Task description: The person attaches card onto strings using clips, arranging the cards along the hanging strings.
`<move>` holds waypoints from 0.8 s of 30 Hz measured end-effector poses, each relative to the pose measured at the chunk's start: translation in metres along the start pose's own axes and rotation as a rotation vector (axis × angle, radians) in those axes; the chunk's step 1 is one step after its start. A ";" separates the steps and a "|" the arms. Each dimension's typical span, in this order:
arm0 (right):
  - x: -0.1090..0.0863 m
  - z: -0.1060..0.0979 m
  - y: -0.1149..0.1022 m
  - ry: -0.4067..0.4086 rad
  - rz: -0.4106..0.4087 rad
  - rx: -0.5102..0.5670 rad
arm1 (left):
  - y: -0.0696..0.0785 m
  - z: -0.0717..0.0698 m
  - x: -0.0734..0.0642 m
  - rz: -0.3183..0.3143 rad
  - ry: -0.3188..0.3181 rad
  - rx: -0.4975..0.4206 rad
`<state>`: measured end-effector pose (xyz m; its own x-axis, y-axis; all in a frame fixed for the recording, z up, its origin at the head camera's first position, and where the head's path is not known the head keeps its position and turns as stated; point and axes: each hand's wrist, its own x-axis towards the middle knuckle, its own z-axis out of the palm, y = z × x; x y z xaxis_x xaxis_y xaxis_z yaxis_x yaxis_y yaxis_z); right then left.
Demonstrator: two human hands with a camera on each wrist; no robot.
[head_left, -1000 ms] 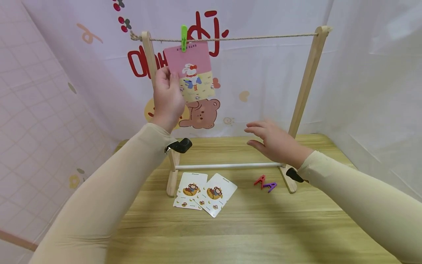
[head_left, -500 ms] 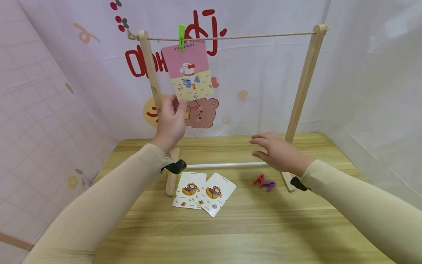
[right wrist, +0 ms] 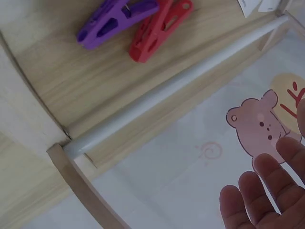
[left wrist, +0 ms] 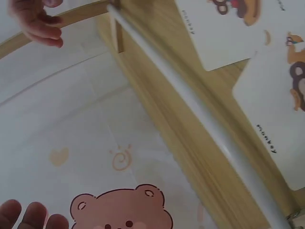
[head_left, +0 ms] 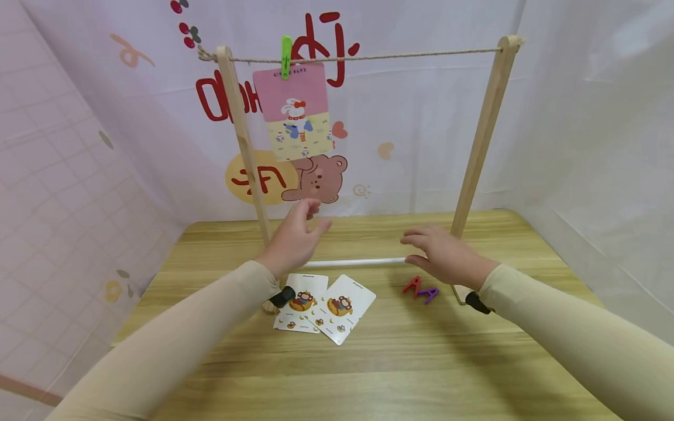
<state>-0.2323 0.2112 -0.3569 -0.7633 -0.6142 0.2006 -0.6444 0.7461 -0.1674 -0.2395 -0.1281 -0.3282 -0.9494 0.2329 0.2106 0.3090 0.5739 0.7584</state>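
Note:
A pink and yellow rabbit card (head_left: 295, 111) hangs from the twine (head_left: 400, 55), held by a green clothespin (head_left: 286, 57). Below it, apart from the card, my left hand (head_left: 295, 237) is empty with its fingers loosely bent, above two white monkey cards. The left monkey card (head_left: 300, 316) and the right monkey card (head_left: 347, 298) overlap on the table. My right hand (head_left: 444, 251), also empty with relaxed fingers, hovers over a red clothespin (head_left: 412, 286) and a purple clothespin (head_left: 429, 294). In the right wrist view both clothespins lie touching or nearly so.
A wooden stand frames the scene, with a left post (head_left: 244, 140), a right post (head_left: 481, 140) and a white crossbar (head_left: 358, 262) low between them. The wooden table (head_left: 368, 374) stretches toward me. Behind hangs a printed white cloth (head_left: 421, 117).
My left hand has let go of the rabbit card and come down toward the table. The card stays hanging and has swung slightly straighter. My right hand has lowered a little.

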 end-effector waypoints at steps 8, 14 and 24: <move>-0.002 0.011 0.003 0.000 -0.031 -0.010 | -0.014 0.020 -0.009 -0.008 -0.128 0.186; -0.003 0.018 0.004 -0.010 -0.028 0.003 | -0.022 0.030 -0.015 -0.020 -0.184 0.275; -0.010 0.032 0.005 -0.072 -0.037 -0.012 | -0.029 0.047 -0.026 0.010 -0.283 0.428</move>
<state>-0.2296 0.2127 -0.3907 -0.7403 -0.6583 0.1362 -0.6723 0.7250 -0.1497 -0.2211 -0.1141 -0.3851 -0.9123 0.4096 -0.0032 0.3697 0.8266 0.4243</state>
